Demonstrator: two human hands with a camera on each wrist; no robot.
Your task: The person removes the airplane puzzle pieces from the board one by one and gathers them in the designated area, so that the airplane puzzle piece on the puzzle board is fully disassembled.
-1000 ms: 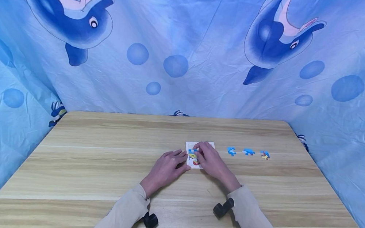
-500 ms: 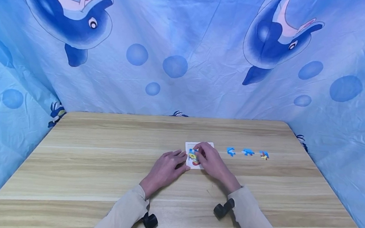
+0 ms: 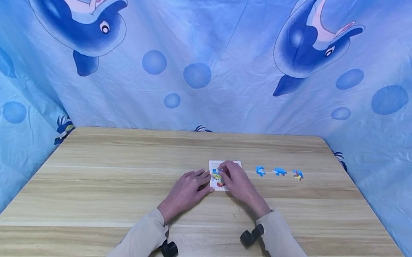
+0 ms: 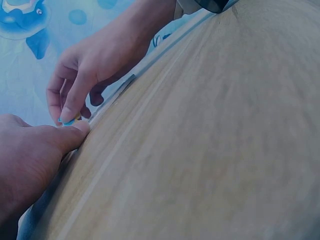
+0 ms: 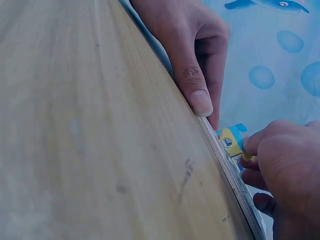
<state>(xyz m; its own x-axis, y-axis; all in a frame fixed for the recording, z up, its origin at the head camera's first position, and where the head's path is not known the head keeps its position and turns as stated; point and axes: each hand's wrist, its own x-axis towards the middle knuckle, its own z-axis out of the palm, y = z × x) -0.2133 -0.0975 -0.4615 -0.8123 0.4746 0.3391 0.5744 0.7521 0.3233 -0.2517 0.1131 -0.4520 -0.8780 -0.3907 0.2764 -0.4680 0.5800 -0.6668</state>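
Observation:
A white-framed jigsaw puzzle board [image 3: 217, 162] lies flat on the table, with a red and yellow picture part showing near its lower edge. My left hand [image 3: 188, 188] rests at the board's left side, fingers fairly straight and thumb [image 5: 201, 102] touching the near corner. Over the board, my right hand [image 3: 241, 182] pinches a blue and yellow jigsaw piece [image 5: 235, 139] between thumb and fingers. In the right wrist view the piece looks tilted at the board's edge. My right hand covers much of the board's right half, so whether the piece is seated cannot be told.
To the right of the board, three loose jigsaw pieces lie in a row: a blue one [image 3: 260, 171], another blue one [image 3: 280, 171] and a blue, red and yellow one [image 3: 298, 175]. The wooden table [image 3: 109, 202] ends at a blue dolphin-print curtain [image 3: 214, 42].
My right fingers shift the pinched piece slightly over the board, changing its tilt. The left hand stays at the board's edge, and the loose pieces have not moved.

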